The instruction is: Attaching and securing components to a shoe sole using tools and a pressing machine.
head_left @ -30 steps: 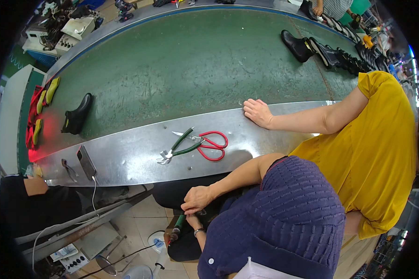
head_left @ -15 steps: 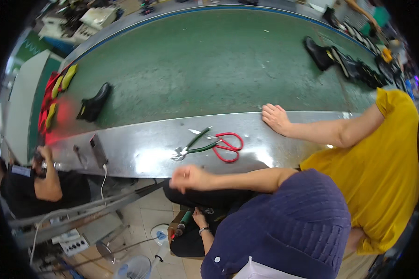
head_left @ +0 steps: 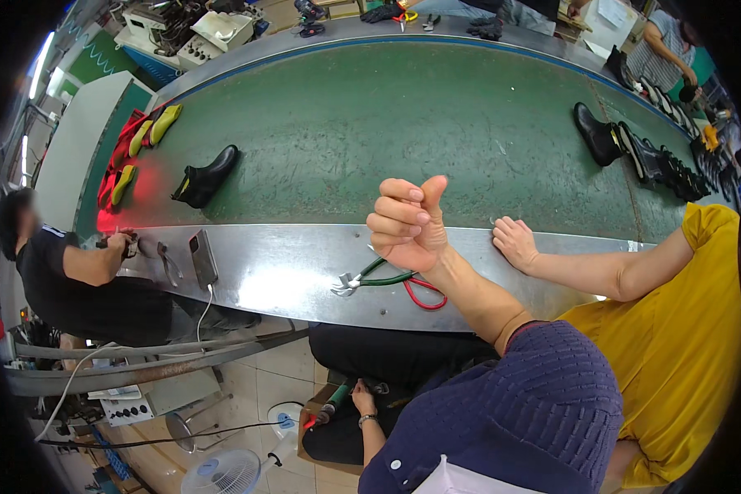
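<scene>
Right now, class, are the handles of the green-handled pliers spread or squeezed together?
Spread: on the pliers, the green handles visibly diverge, although the raised right hand hides part of them.

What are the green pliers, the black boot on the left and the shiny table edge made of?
Pliers: probably steel head, silvery and shiny; handles perhaps green plastic or rubber, evenly coloured. Black boot: leather or imitation, I can't tell; smooth, softly shiny. Table edge: likely bare metal, grey with bright glare.

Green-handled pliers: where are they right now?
In the head view's middle, the pliers lie on the metal ledge, just below the raised hand and beside a red handle loop.
</scene>
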A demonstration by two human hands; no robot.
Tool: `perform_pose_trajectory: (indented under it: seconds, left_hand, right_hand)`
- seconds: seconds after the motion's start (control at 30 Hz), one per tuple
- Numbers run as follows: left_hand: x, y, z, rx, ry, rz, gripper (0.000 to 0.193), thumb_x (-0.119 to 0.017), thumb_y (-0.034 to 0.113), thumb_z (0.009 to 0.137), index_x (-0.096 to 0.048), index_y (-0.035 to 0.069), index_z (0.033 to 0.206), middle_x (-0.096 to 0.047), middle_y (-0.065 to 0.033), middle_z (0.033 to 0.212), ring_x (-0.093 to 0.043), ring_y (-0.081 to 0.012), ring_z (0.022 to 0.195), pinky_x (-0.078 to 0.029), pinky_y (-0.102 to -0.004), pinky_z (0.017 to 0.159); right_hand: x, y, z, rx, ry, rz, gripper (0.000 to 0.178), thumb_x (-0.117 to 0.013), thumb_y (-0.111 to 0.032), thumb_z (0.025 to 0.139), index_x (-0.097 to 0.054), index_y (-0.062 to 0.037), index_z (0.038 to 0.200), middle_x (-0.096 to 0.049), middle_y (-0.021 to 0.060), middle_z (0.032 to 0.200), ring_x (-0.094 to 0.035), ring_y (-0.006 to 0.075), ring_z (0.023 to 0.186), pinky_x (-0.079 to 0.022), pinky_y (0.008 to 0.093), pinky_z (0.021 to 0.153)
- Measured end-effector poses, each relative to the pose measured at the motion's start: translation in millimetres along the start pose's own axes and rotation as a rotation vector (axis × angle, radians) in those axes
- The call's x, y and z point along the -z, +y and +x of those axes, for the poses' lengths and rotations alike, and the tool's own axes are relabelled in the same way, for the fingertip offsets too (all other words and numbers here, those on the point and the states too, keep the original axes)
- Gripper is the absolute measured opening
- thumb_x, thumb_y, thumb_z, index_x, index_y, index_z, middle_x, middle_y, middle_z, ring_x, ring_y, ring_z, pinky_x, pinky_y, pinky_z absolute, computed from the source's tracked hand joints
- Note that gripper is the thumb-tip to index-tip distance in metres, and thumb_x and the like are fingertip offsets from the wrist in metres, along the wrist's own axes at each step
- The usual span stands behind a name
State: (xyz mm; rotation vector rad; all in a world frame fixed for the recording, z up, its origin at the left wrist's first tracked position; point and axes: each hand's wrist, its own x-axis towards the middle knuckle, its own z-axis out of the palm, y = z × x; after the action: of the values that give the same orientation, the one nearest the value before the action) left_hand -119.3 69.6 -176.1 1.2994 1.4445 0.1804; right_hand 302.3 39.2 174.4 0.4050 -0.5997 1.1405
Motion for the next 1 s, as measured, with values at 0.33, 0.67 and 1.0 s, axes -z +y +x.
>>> perform_pose_trajectory:
  seconds: [0.33, 0.67, 1.0]
  left_hand:
    - [-2, 10, -3, 0.020, 0.001, 0.091, 0.041, -0.050, 0.033, 0.098, -0.068, -0.004, 0.098, -0.069, -0.0125, 0.091, -0.062, -0.0189, 0.085, -0.045, -0.0317, 0.076]
    - [2, -2, 1, -0.061, 0.102, 0.076, 0.046, -0.049, 0.037, 0.098, -0.068, -0.005, 0.097, -0.069, -0.0140, 0.085, -0.059, -0.0200, 0.076, -0.045, -0.0335, 0.071]
    - [5, 20, -10, -0.082, 0.114, 0.235, 0.039, -0.052, 0.030, 0.095, -0.066, -0.006, 0.095, -0.067, -0.0201, 0.083, -0.064, -0.0324, 0.083, -0.047, -0.0390, 0.079]
  right_hand:
    - [-14, -4, -7, 0.034, 0.017, 0.263, 0.016, -0.064, -0.016, 0.091, -0.056, -0.0138, 0.105, -0.052, -0.0011, 0.089, -0.049, 0.0088, 0.074, -0.051, 0.0183, 0.061]
    - [-18, 4, -11, 0.033, -0.035, 0.296, 0.017, -0.064, -0.019, 0.091, -0.055, -0.0137, 0.104, -0.049, -0.0022, 0.082, -0.047, 0.0074, 0.071, -0.048, 0.0165, 0.055]
    - [-7, 9, -18, -0.009, 0.074, 0.147, 0.024, -0.066, -0.026, 0.089, -0.055, -0.0149, 0.107, -0.048, -0.0036, 0.083, -0.046, 0.0059, 0.071, -0.045, 0.0152, 0.056]
